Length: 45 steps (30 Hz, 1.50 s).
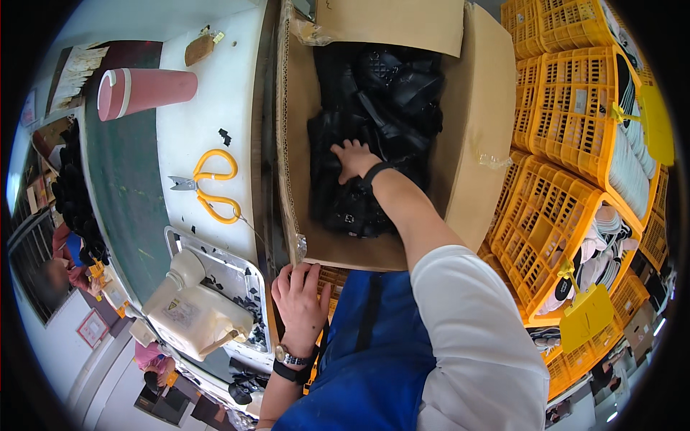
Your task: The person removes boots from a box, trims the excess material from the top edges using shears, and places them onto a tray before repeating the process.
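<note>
Two bare hands are in view, each in contact with the large open brown cardboard box (471, 136) at the centre of the scene. The right hand (353, 159) reaches down into the box with its fingers spread flat, pressing on the pile of black glossy leather-like pieces (381, 108) that fills the box interior; nothing is pinched between the fingers. A black band sits on that wrist, and the white sleeve runs back toward the near edge. The left hand (300, 298) rests on the near left corner of the box, fingers extended and lightly curled over the cardboard rim, gripping no loose item; a wristwatch and a black band are worn at its wrist. A blue apron (366, 345) lies between the two arms. Left of the box, on the white table top (208, 100), lie yellow-handled scissors (208, 185). Nearer, a metal tray (237, 276) holds black scraps and a cream plastic bottle (190, 309) lying on its side. Far left, a pink roll of material (144, 90) lies on the green table surface (126, 194). Right of the box, stacked yellow plastic crates (568, 122) hold shoes, with yellow tags (586, 316) attached.
</note>
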### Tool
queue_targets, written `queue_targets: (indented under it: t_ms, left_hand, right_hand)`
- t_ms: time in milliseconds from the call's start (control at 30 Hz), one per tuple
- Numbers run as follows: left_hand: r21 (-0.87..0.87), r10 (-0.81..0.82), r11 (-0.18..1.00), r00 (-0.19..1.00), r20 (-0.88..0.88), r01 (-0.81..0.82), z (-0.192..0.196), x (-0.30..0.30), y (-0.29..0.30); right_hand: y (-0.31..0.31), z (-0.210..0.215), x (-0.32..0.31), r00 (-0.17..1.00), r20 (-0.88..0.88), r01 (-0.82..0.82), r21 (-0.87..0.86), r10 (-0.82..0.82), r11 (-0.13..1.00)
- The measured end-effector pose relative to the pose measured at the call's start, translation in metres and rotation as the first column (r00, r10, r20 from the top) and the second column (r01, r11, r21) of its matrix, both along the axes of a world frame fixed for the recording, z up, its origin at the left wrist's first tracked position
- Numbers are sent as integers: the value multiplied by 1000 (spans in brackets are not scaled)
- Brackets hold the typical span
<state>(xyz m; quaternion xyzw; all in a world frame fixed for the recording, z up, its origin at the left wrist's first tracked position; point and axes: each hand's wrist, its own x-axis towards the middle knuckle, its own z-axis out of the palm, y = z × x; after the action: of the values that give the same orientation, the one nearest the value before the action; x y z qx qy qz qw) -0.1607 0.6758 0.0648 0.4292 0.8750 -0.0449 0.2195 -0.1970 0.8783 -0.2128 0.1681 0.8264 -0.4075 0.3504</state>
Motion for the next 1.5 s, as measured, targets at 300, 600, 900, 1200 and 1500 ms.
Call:
queue_targets:
  t_ms: [300,600,900,1200,1500]
  left_hand:
    - [68,18,998,999,30,-20,-1,-2,-2]
    - [240,-126,964,991,39,113,-8,-1,-6]
    - [623,-376,661,903,-207,418,96,31,55]
    - [684,-296,723,851,434,-97,97,18,25]
    - [793,-308,520,796,521,-318,110,-15,-30]
  right_hand:
    - [-43,-3,81,906,-404,108,-58,-123,992]
    - [27,146,158,557,-443,719,-167,-702,675]
    - [13,365,231,341,-618,772,-247,-709,586]
    - [-50,445,214,297,-859,567,-193,-417,801]
    - [-68,449,214,210,-759,409,-505,-617,760]
